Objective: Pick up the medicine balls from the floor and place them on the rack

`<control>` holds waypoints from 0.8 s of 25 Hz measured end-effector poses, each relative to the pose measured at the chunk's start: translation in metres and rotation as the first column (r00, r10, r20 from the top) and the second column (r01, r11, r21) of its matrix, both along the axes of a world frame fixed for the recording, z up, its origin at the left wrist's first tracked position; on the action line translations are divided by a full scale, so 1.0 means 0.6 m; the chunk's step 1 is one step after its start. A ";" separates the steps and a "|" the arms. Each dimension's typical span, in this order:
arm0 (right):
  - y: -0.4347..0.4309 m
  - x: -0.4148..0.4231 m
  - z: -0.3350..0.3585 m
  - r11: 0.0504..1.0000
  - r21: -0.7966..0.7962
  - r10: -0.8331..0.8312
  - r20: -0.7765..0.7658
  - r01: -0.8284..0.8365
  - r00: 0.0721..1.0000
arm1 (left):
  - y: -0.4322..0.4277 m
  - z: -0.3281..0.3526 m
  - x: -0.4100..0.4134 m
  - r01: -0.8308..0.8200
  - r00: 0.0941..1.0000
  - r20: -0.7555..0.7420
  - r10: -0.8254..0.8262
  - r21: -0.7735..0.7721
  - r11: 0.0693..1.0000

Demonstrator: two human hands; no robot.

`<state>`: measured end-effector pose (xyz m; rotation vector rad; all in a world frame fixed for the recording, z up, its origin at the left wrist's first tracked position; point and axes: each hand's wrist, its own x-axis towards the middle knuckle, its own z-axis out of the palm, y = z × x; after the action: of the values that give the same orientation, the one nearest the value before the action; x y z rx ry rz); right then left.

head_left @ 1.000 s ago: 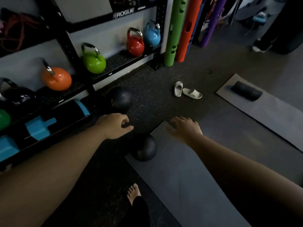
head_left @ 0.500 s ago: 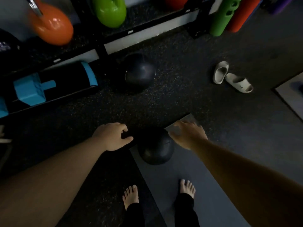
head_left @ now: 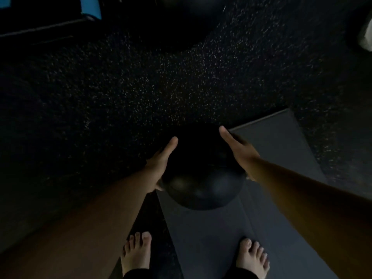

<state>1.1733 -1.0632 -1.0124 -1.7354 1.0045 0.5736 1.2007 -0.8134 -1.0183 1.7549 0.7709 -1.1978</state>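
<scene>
Bending lower than half a second ago, a person now has both bare hands against the sides of a black medicine ball (head_left: 203,186) that sits at the corner of a grey mat (head_left: 267,137), on the speckled black floor (head_left: 141,81). The left hand (head_left: 159,166), earlier curled and hovering to the left of the ball, is now flattened along its left side with fingers extended; the right hand (head_left: 239,150), earlier hanging over the mat's far corner, is spread along its right side. Whether the ball has left the floor cannot be told in the dim light. The view has dropped and closed in: the kettlebells, the coloured rollers and the pale sandals seen before are gone from the frame, and the second medicine ball (head_left: 185,9) shows only as a dark curve at the far edge. A blue-and-black piece of the rack (head_left: 88,7) remains at far left. The left foot (head_left: 136,252) stands on the floor, the right foot (head_left: 251,256) on the mat.
</scene>
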 end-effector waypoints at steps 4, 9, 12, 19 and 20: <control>0.022 -0.006 0.029 0.990 0.088 -0.121 0.145 0.109 0.982 | -0.251 -0.129 -0.374 -0.968 0.251 -0.633 0.733 -0.162 0.191; 0.044 0.074 0.234 0.989 0.117 -0.127 0.368 0.089 0.921 | 0.023 0.267 0.033 -0.362 0.896 0.194 0.399 -0.198 0.911; 0.065 0.167 0.451 0.993 0.117 -0.058 0.458 0.005 0.887 | 0.090 0.517 0.204 -0.130 0.914 0.366 0.178 -0.152 0.980; 0.162 0.348 1.052 0.974 -0.018 0.158 0.770 -0.227 0.618 | 0.190 1.036 0.279 -0.133 0.534 0.772 0.345 -0.326 0.936; 0.186 0.367 1.141 0.971 -0.042 0.171 0.813 -0.236 0.556 | 0.210 1.115 0.290 -0.133 0.465 0.807 0.365 -0.344 0.929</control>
<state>1.3936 -0.9518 -0.3280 -1.7658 0.1032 -0.1046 1.3746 -0.6874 -0.3492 1.6650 0.2191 -0.0711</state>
